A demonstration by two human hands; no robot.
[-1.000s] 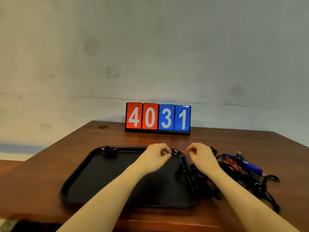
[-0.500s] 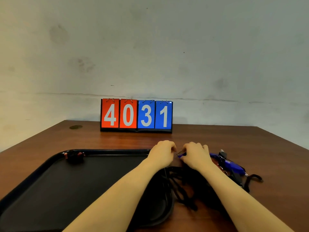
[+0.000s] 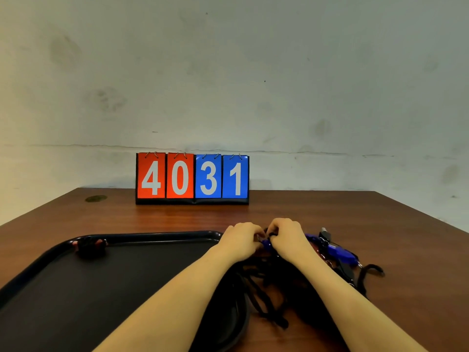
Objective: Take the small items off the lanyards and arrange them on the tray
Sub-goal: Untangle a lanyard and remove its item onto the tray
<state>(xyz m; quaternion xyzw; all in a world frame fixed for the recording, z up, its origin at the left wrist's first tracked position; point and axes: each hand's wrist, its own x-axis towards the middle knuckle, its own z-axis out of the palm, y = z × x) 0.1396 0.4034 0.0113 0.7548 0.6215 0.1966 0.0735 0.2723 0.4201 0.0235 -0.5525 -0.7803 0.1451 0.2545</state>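
The left hand [image 3: 242,240] and the right hand [image 3: 286,236] both pinch a small blue item [image 3: 265,243] between curled fingers, just beside the black tray [image 3: 152,236]. Tangled black lanyards [image 3: 269,288] lie on the worktop [image 3: 330,212] under the wrists; one small red-black item [image 3: 90,246] sits in the tray's far corner.

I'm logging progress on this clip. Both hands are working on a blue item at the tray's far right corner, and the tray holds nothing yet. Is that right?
Not quite. The head view shows the tray already holds one small red and black item near its far left corner. The rest stands: the left hand and right hand pinch a blue item at the far right corner.
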